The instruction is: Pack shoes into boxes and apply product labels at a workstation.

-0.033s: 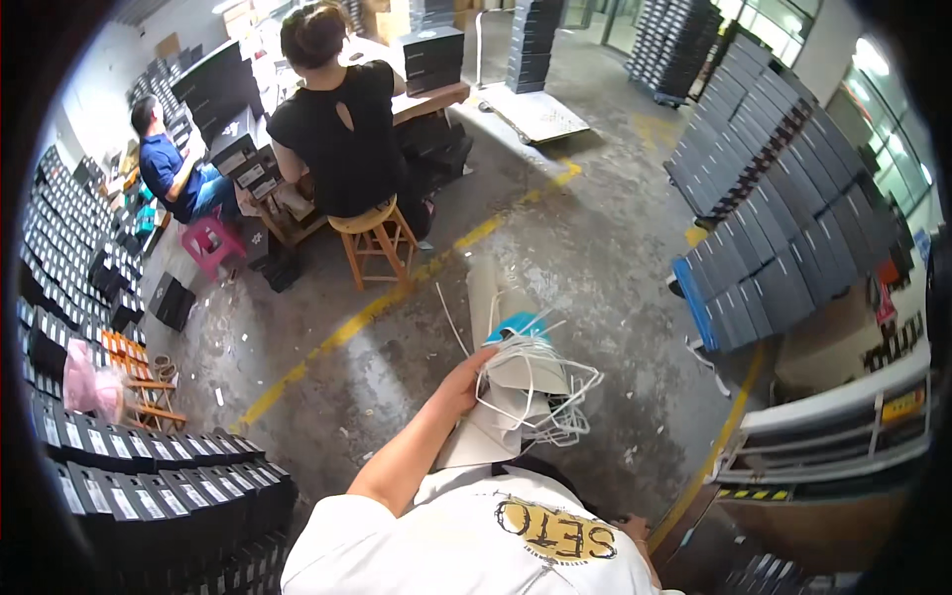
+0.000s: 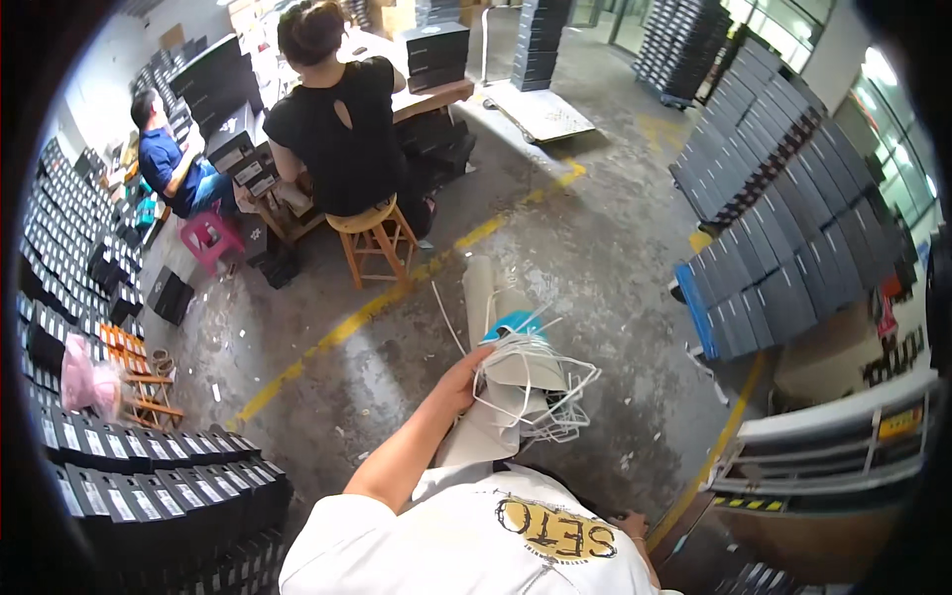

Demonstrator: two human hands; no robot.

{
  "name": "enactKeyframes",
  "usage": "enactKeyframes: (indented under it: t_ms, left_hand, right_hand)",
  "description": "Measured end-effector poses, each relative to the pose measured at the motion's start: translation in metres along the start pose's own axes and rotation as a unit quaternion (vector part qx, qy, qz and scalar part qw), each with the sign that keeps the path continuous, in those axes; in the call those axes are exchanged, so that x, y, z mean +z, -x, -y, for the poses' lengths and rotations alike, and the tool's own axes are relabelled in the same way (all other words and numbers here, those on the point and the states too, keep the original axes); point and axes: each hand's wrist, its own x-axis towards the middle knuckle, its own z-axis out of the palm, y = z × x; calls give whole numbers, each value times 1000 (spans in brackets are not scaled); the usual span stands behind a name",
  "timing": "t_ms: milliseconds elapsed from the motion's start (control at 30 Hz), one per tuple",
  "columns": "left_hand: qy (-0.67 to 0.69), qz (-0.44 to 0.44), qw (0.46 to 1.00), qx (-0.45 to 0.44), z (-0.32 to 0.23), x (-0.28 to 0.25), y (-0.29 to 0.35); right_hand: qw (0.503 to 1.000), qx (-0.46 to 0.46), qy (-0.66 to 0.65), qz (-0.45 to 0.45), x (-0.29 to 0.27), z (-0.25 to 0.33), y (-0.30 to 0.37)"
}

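My left hand (image 2: 470,379) is closed round a bundle held in front of my body. In the bundle are tangled white strapping bands (image 2: 560,421), a long grey-beige rolled or folded cardboard sheet (image 2: 478,288), and a bright blue piece (image 2: 516,324). Loose band ends stick out at the far side, and a wide flap of the card (image 2: 471,441) reaches back to my shirt. My right hand (image 2: 632,524) hangs low beside my right hip, partly hidden by my body; its fingers are too small to make out.
A person in black sits on a wooden stool (image 2: 372,220) at a workbench ahead; another in blue sits near a pink stool (image 2: 210,240). Dark boxes (image 2: 793,243) stand stacked on a blue pallet (image 2: 697,307) to the right. More box rows (image 2: 139,496) line the left. A flat trolley (image 2: 543,114) stands farther off.
The view has shifted very slightly, so the pallet stack sits a little farther right. The bundle stays in my left hand.
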Motion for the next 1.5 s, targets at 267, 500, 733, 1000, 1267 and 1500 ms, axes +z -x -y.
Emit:
enactKeyframes:
  t_ms: [267,500,733,1000,1267,1500]
  left_hand:
    - [108,86,990,-21,-129,41,-228]
    - [24,81,995,-56,-257,190,-410]
    - [-21,77,996,-44,-378,259,-580]
    - [112,-35,992,53,-538,255,-675]
    - [126,65,988,69,-722,249,-840]
    - [104,59,977,175,-938,291,-938]
  right_hand:
    - [991,-52,-33,-115,-146,170,-183]
    - [969,-93,-87,-210,-258,304,-333]
    - [985,-151,9,-78,-369,446,-525]
    - [949,-257,160,-83,-539,723,-667]
    - [902,-363,121,-203,-670,980,-748]
    - [810,-528,62,-248,-756,1214,-797]
